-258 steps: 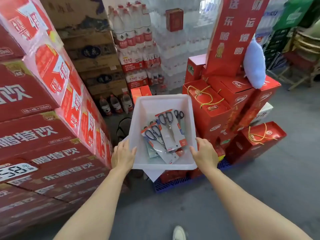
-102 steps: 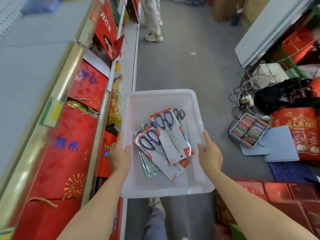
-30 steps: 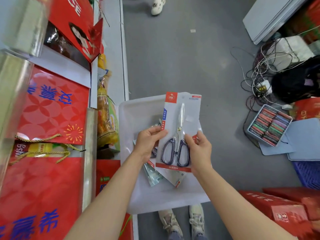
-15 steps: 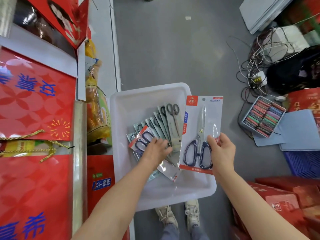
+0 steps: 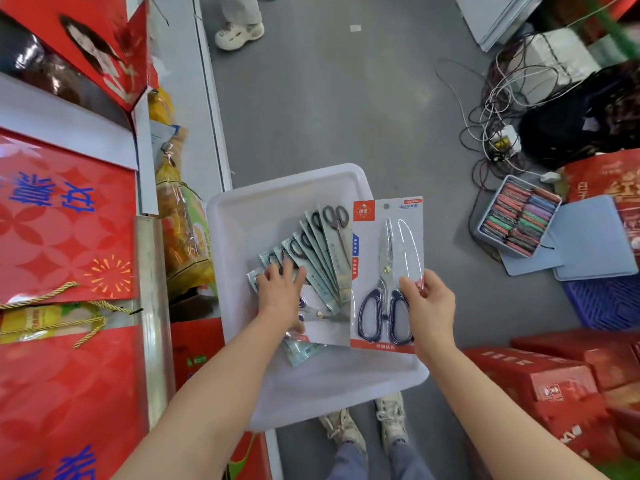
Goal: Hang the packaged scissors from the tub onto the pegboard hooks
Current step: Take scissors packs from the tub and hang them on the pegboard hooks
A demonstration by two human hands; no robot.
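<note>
A white plastic tub point(image 5: 263, 202) sits low in front of me beside the shelf. In it lie several packaged scissors point(image 5: 325, 247), fanned out on green-grey cards. My left hand point(image 5: 282, 296) reaches into the tub and rests on the packs, gripping a pack with a reflective blister point(image 5: 325, 323). My right hand point(image 5: 427, 306) holds a large packaged pair of scissors point(image 5: 388, 271) with dark blue handles on a grey and red card, upright over the tub's right rim. No pegboard is in view.
Red gift boxes point(image 5: 62, 223) and snack bags point(image 5: 180, 216) fill the shelf at left. On the grey floor to the right lie tangled cables point(image 5: 498, 109), a tray of coloured items point(image 5: 517, 216) and red cartons point(image 5: 561, 379). Another person's shoes point(image 5: 239, 31) stand ahead.
I carried the tub to the shelf aisle and set it down. My right hand has lifted one scissors pack out to the right, and my left hand has gone back into the tub.
</note>
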